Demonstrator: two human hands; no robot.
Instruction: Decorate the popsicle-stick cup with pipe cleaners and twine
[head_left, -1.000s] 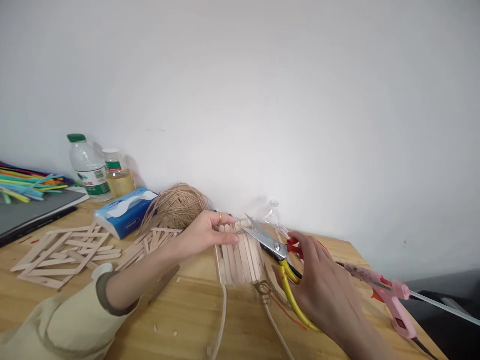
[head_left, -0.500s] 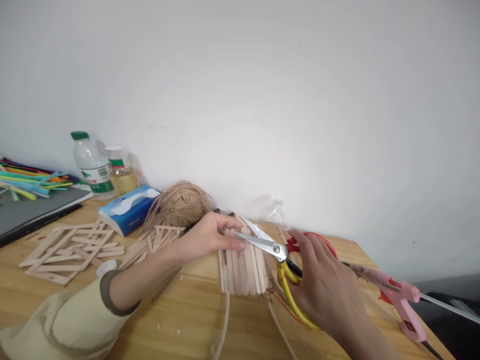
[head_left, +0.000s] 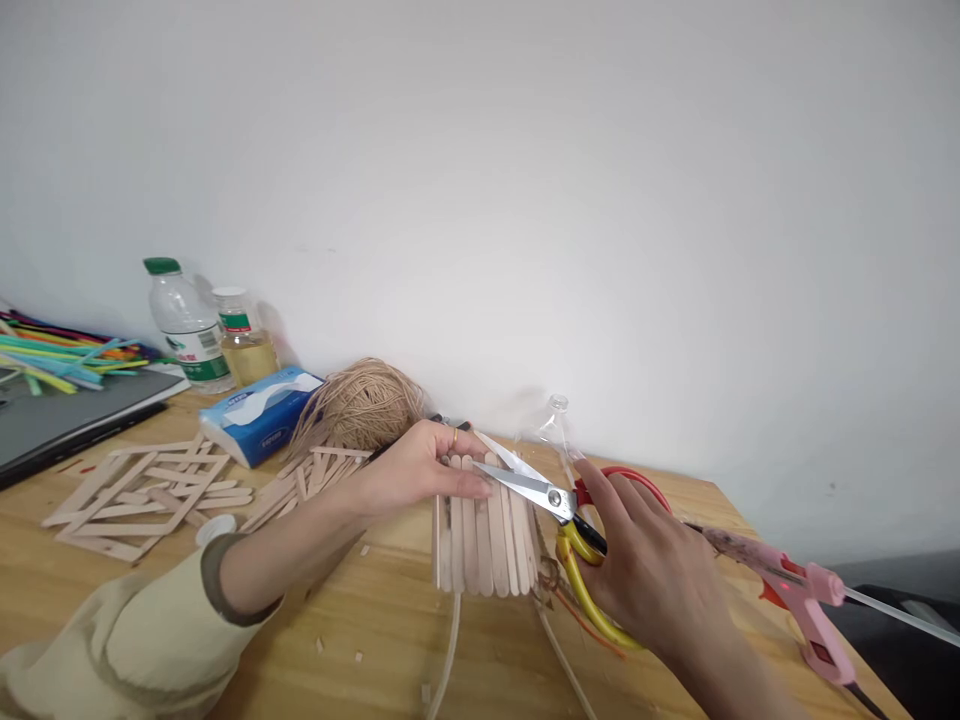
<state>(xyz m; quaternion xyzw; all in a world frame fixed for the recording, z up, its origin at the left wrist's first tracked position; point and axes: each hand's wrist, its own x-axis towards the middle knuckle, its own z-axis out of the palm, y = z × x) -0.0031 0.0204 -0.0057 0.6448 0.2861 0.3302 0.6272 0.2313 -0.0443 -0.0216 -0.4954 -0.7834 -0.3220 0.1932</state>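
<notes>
My left hand (head_left: 442, 465) is closed at the upper left edge of a panel of craft sticks (head_left: 476, 550) laid side by side, thumb in front and fingers behind. In my right hand (head_left: 652, 540) is a pair of scissors (head_left: 525, 487) with one red and one yellow handle. Its blades stand partly apart, their tips beside my left fingertips at the panel's top. Whatever lies between the blades is too small to make out. Two pale cords (head_left: 450, 655) come out from below the panel.
Left are loose craft sticks (head_left: 142, 495), a twine ball (head_left: 367, 400), a tissue pack (head_left: 259, 415), two bottles (head_left: 187, 330) and pipe cleaners (head_left: 67, 355). A clear glass bottle (head_left: 553, 425) stands by the wall. A pink glue gun (head_left: 795, 590) lies right.
The scissor blades have closed slightly, with the handles drawing a little nearer each other. The panel has tilted slightly. Both hands stay in nearly the same place.
</notes>
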